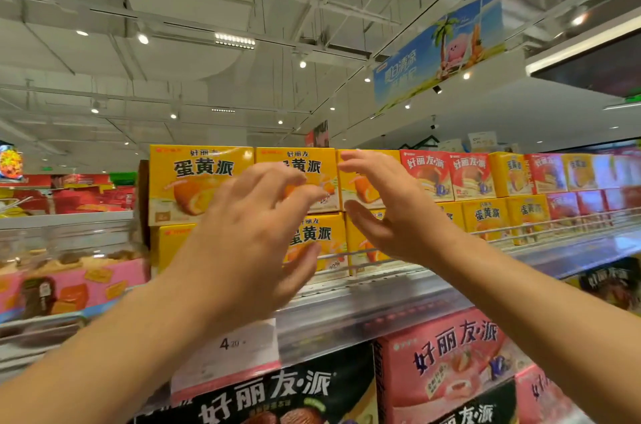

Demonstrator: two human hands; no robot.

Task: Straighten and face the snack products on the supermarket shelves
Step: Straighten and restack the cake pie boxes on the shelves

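Both hands up: left hand (249, 232) and right hand (388, 212) spread, grasping nothing, framing the yellow cardboard egg-yolk-pie box (298, 177) at twelve o'clock on the metal top shelf (433, 288). We should press both sides evenly, squaring it flush.

The yellow boxes (201, 180) on the top shelf read 好丽友 in small print above large 蛋黄派; the same words show on the yellow box (314, 236) stacked beneath. To their right, the red boxes (426, 174) read 好丽友·派. Below the yellow boxes, a white price tag (239, 350) on the shelf edge shows 4.20. Under it, the black box (267, 396) and the pink box (447, 357) both read 好丽友·派. The blue hanging banner (440, 45) overhead reads 清凉.
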